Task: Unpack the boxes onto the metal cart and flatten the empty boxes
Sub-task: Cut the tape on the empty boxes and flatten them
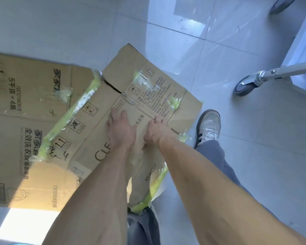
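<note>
We are inspecting the box [127, 121], a flattened carton lying on the floor [237, 156], overlapping a second flat carton [28, 131] on its left edge. Green tape [69, 117] is running along its left seam, with torn strips clinging at the far and near corners.

We are judging the box light, stiff across its panels and weak along its creases. The printed face is looking smooth and the tiles beneath glossy, so it is likely to slide if pushed sideways. The loose tape is likely to snag or stick.

The left hand [119, 129] is pressing flat on the box's centre panel, fingers extended, gripping nothing. The right hand [156, 130] is resting just beside it, fingers curling at a crease toward the box's right flap; we cannot tell whether they are pinching an edge or merely pressing.

We are advising a hold at a panel edge or fold, away from the tape, with downward pressure over the creases.

Right of the box, a shoe [209, 126] is standing on the tiles. Farther right, a cart caster [245, 86] and its metal leg [290, 68] are standing well apart from the box.
</note>
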The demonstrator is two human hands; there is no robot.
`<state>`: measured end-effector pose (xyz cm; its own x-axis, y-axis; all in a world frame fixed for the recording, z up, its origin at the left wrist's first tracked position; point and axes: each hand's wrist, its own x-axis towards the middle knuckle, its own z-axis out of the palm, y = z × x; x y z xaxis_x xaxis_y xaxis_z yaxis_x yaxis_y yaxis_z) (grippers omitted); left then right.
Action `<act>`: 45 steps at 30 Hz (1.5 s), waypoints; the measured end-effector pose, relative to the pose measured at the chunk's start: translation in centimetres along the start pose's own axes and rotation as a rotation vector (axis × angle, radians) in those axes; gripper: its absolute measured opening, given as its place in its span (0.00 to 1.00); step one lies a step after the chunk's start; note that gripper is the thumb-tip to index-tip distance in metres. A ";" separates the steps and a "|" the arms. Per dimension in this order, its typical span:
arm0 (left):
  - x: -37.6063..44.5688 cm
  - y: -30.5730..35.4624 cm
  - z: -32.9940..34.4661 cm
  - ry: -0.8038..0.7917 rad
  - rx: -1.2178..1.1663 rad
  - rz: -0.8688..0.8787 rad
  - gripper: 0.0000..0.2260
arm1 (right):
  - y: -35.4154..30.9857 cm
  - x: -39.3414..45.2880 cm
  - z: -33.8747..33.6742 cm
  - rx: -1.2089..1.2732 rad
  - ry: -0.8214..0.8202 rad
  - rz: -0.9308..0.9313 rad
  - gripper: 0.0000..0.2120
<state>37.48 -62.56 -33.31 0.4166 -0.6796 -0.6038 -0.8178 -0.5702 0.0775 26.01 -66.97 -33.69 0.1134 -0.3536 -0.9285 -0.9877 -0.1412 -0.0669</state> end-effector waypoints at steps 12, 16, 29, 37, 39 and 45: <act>-12.8 -11.7 2.9 0.145 -0.892 -0.918 0.23 | -8.2 -7.9 2.5 -0.214 0.608 -0.537 0.27; -13.4 -7.8 1.9 0.040 -1.046 -0.827 0.17 | -8.0 -7.2 3.4 -0.371 0.571 -0.522 0.31; -15.3 -3.0 15.7 -0.536 -1.860 -1.463 0.33 | -4.8 -4.8 3.3 -0.429 0.650 -0.468 0.30; -13.3 1.3 8.2 -0.326 -2.745 -1.225 0.28 | 0.3 -4.5 0.3 -0.303 0.750 -0.295 0.26; -12.5 1.9 7.5 -0.337 -2.692 -1.264 0.18 | 1.1 -5.2 -0.1 -0.253 0.708 -0.268 0.28; -12.4 5.5 7.3 -0.400 -2.966 -1.119 0.22 | 1.0 -3.3 -2.8 -0.096 0.705 -0.135 0.32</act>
<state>24.88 -53.91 -31.13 -0.1592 -0.3384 -0.9275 0.8255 0.4696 -0.3130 24.99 -68.52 -29.63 0.3082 -0.8350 -0.4560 -0.9500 -0.2951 -0.1017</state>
